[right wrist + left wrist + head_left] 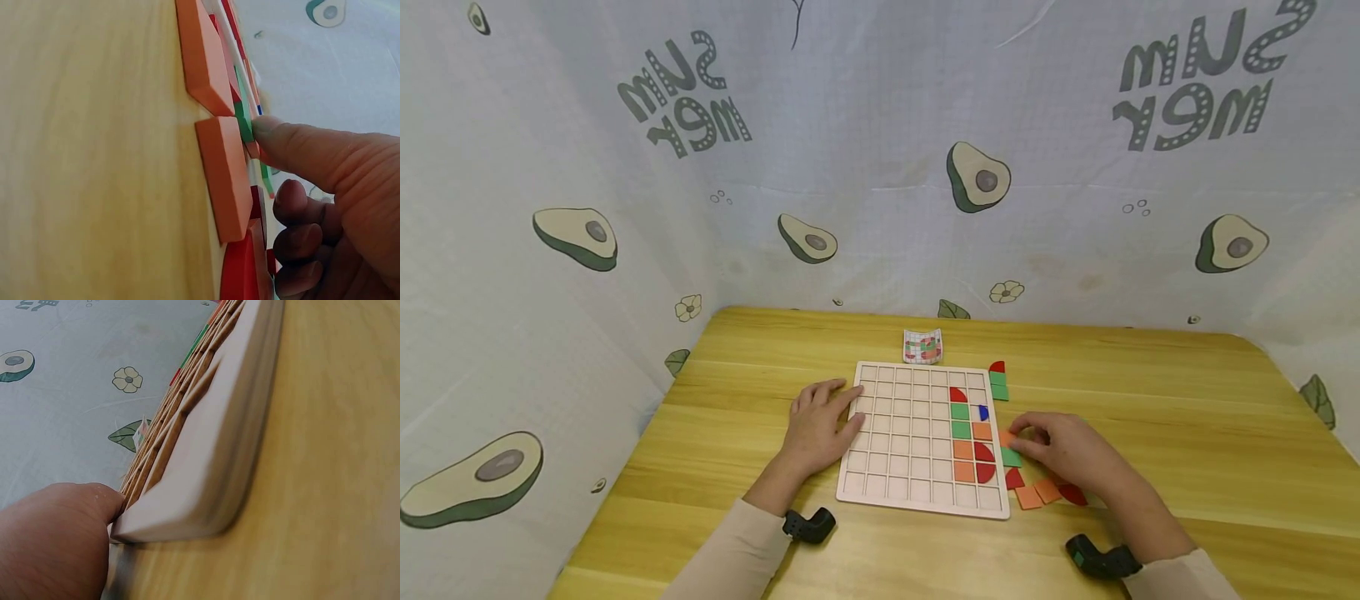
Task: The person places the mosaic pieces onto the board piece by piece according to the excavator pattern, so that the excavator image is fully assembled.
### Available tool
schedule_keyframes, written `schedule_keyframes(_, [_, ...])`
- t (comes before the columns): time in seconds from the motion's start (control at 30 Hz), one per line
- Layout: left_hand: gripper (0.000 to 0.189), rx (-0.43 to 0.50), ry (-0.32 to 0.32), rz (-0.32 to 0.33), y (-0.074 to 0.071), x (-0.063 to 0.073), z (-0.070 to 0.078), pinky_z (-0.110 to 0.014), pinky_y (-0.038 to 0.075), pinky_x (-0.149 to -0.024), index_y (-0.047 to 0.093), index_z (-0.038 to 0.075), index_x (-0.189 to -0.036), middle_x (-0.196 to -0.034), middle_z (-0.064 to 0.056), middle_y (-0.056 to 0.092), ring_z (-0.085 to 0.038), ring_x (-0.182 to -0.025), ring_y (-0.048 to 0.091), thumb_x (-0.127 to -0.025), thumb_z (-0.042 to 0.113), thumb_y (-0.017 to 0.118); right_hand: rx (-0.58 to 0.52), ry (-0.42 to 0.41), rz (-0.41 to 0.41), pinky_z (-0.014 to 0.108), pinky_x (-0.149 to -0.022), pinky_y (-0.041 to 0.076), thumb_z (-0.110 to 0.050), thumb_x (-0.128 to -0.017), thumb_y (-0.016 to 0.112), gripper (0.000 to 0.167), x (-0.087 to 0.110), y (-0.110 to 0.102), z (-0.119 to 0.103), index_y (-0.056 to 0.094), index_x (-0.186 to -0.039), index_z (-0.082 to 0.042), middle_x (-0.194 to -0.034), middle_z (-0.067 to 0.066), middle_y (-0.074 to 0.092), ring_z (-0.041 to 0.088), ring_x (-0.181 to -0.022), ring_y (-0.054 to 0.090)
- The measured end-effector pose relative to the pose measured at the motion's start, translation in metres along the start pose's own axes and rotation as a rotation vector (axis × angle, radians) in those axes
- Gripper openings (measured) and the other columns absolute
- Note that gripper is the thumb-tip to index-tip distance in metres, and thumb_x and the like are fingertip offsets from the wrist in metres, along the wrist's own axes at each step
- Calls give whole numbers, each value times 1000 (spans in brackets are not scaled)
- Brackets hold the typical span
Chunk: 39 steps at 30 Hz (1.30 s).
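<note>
A pale wooden grid board lies on the table. My left hand rests at its left edge, index fingertip and thumb on the frame, fingers spread. In its right columns sit red quarter-round tiles, green square tiles, orange square tiles and a small blue piece. Just off the board's right edge, my right hand pinches an orange square tile between thumb and index finger, beside a green tile. Its other fingers are curled in the right wrist view.
Loose orange tiles and red pieces lie near my right hand. Another red piece and green tiles lie by the board's upper right corner. Behind the board stands a small printed pattern card. A patterned curtain borders the table.
</note>
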<state>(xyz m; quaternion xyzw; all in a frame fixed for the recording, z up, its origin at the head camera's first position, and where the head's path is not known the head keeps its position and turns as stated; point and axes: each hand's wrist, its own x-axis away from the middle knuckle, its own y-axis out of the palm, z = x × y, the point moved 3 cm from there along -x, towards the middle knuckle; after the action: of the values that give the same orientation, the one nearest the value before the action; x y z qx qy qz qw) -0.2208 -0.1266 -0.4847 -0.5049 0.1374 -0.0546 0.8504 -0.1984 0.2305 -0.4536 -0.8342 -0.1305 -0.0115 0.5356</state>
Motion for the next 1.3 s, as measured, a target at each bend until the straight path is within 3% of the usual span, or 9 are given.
schedule_keyframes(0.23, [46, 6, 1, -4, 0, 1, -1, -64, 29, -112, 58, 26, -146, -153, -11, 49, -42, -143, 36, -102, 40, 56, 32, -8, 18, 31, -64, 37, -38, -95, 71, 30, -1, -3, 5, 73, -113, -14, -76, -1, 53, 16, -73, 48])
schedule_keyframes(0.53, [47, 5, 4, -13, 1, 0, -2, -64, 29, -113, 58, 26, -147, -154, -11, 49, -42, -143, 36, -102, 41, 56, -14, 22, 2, 28, -57, 35, -35, -95, 72, 31, -2, -8, 10, 72, -114, -11, -73, 0, 52, 16, -64, 46])
schedule_keyframes(0.73, [47, 9, 4, -14, 0, 0, -1, -64, 28, -113, 58, 26, -147, -155, -11, 48, -43, -144, 36, -102, 40, 56, 29, 0, 2, 27, -56, 35, -31, -94, 74, 28, -5, -10, 5, 73, -109, -8, -71, -1, 51, 15, -62, 46])
schedule_keyframes(1.03, [46, -2, 5, -5, -1, -2, -2, -64, 29, -113, 58, 25, -146, -154, -11, 49, -43, -143, 36, -102, 40, 56, 54, -82, 15, 27, -55, 36, -35, -96, 71, 28, -16, -16, -21, 72, -108, -10, -66, -2, 50, 13, -58, 46])
schedule_keyframes(1.3, [46, 3, 9, -7, 0, -1, -2, -64, 30, -112, 58, 25, -146, -154, -12, 49, -42, -143, 37, -103, 39, 56, 45, -166, -16, 27, -60, 43, -34, -97, 70, 28, -49, -7, -60, 72, -111, -10, -72, -3, 58, 13, -64, 50])
